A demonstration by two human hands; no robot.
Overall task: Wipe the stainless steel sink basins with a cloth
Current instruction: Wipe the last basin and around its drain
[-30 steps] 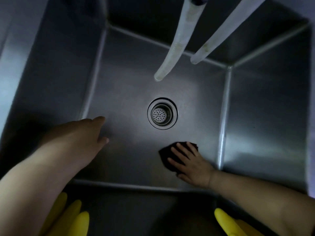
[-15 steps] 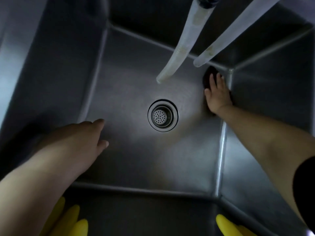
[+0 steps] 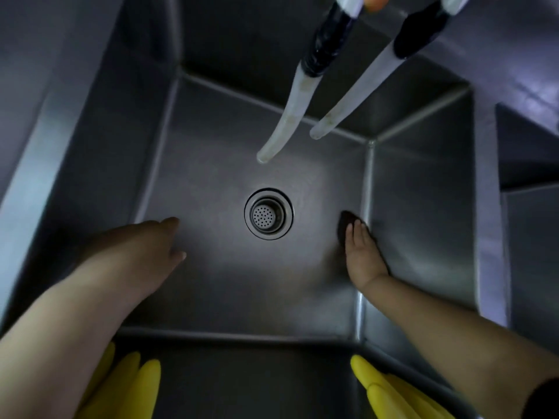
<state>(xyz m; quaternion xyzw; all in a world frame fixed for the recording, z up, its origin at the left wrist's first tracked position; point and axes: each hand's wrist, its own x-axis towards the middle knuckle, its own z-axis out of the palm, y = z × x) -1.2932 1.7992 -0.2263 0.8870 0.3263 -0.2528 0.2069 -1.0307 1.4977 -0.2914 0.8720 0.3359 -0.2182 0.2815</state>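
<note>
1. Head view, looking down into the sink basin [image 3: 423, 213]: your right hand [image 3: 361, 255] lay flat, fingers straight and together, pressing a dark cloth [image 3: 344, 220] onto the basin floor at centre right of the frame, just beside the seam where the floor met the right wall.
2. Your left hand [image 3: 142, 249] sat at centre left of the frame with fingers extended and gripping nothing; whether it touched the floor or hovered above it could not be told.
3. The drain strainer [image 3: 268, 213] sat at centre frame, between your two hands and apart from both.
4. Two pale hoses [image 3: 290, 116] hung from the upper right of the frame, their ends above the floor; no water was seen running.
5. Yellow gloves [image 3: 127, 385] showed at the lower left and lower right edges of the frame, not worn on either hand.
6. Progress, as a judgement: wiping was under way on the floor's right edge. The steel looked uniformly dull, so wiped and unwiped areas could not be separated. A second basin [image 3: 529, 237] at the right edge appeared not yet attended, and the walls of this one likely remained.
7. Markings: no brand, label or legible writing was found on any surface.
</note>
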